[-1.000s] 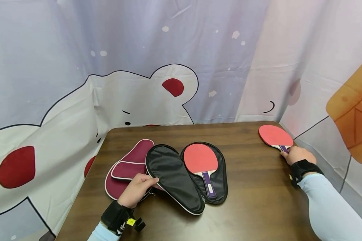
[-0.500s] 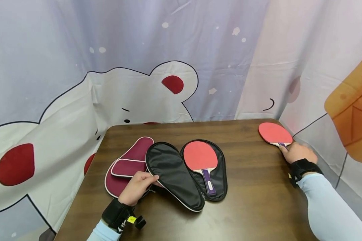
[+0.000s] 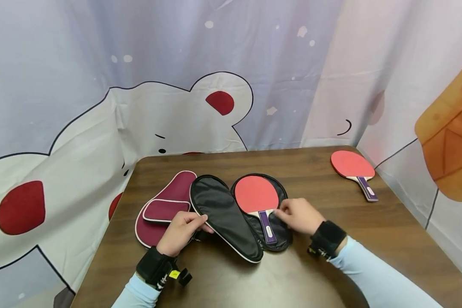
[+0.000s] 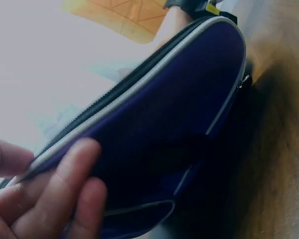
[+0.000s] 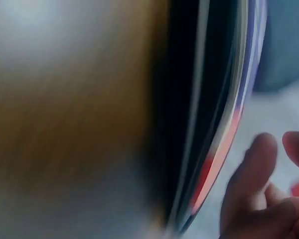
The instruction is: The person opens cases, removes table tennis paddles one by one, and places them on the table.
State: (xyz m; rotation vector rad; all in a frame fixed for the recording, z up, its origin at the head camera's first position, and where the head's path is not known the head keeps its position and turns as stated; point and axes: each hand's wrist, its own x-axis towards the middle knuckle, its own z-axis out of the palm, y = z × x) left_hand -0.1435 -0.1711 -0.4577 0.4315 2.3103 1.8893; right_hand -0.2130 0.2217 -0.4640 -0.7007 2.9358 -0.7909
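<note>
My left hand (image 3: 182,233) pinches the edge of the raised flap (image 3: 227,218) of an unzipped paddle case, fingers behind and thumb in front. The flap's black lining faces up; the left wrist view shows its dark outer side (image 4: 174,94) with pale piping and a zipper. In the other half of the case (image 3: 284,241) lies a red table tennis paddle (image 3: 256,193), purple handle toward me. My right hand (image 3: 302,216) is beside that handle. In the right wrist view its thumb and finger (image 5: 256,164) stand apart, with nothing between them.
A second red paddle (image 3: 352,164) lies at the table's back right, near the edge. A maroon case (image 3: 165,182) with white piping lies at left, partly under the flap. Printed curtain (image 3: 169,115) hangs behind the wooden table (image 3: 315,171).
My right hand has let go of the far-right paddle's handle and moved left to the paddle in the case. My left hand still holds the flap, almost in place.
</note>
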